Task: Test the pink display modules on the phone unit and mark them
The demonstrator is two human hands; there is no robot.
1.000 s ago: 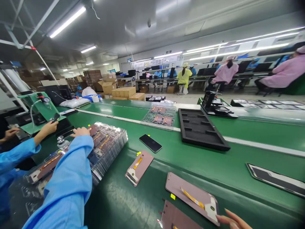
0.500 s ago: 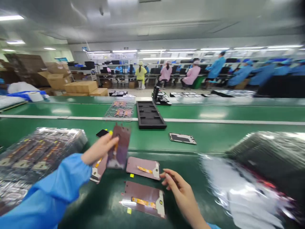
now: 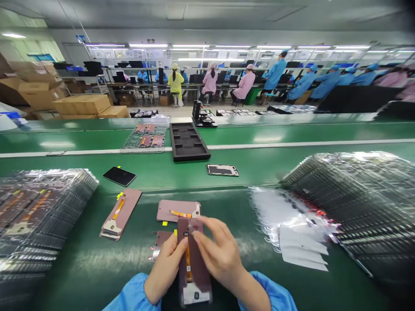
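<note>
My left hand (image 3: 166, 263) grips a phone screen panel (image 3: 196, 268) by its left edge. The panel has a mauve back, an orange flex cable and a pale lower end with a small dark square. At its top end, my right hand (image 3: 220, 250) is closed with thumb and fingers on the upper right corner; a small clear patch shows by the fingertips. Behind it lies another screen panel (image 3: 178, 209) with a yellow tab. A further panel (image 3: 161, 242) is partly hidden under the held one. To the left rests a small stack of panels (image 3: 125, 209).
Beyond are a black phone (image 3: 119, 176), a phone frame (image 3: 222, 169), a black tray (image 3: 188, 142) and a clear tray with panels (image 3: 129, 140). Stacked clear trays stand left (image 3: 74, 207) and right (image 3: 363, 194). White sheets (image 3: 301, 248) lie right. Several people work far back.
My left hand has brought the panel from the left to the front middle. My right hand has moved left onto the panel's top end. The view has shifted right and down.
</note>
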